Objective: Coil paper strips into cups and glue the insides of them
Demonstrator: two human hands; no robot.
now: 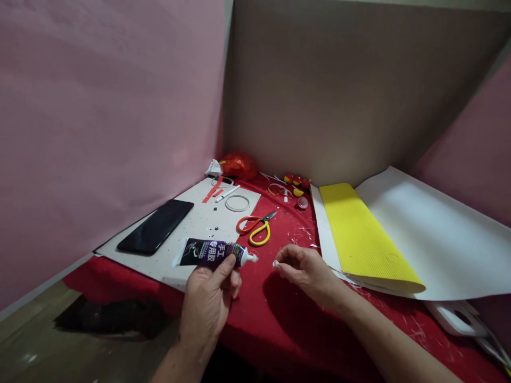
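Observation:
My left hand (211, 298) is closed around a glue tube (213, 253), dark with purple and white lettering. Its white nozzle (249, 258) points right, with a pale blob at the tip. Across a short gap, my right hand (305, 271) pinches a small white cap (275, 263) between thumb and fingertips; its exact shape is hard to make out. Just beyond the nozzle lie scissors (257, 229) with one orange and one yellow handle, blades pointing away to the right. They rest partly on a pale board (191, 223) and partly on red cloth (287, 234).
A black phone (156, 226) lies on the board, near wire rings (237, 203), a white stick (228, 193) and red strips (213, 190). Yellow corrugated sheet (363, 234) and white sheets (431, 239) cover the right side. A red bag (239, 165) and red-yellow pieces (297, 181) sit behind.

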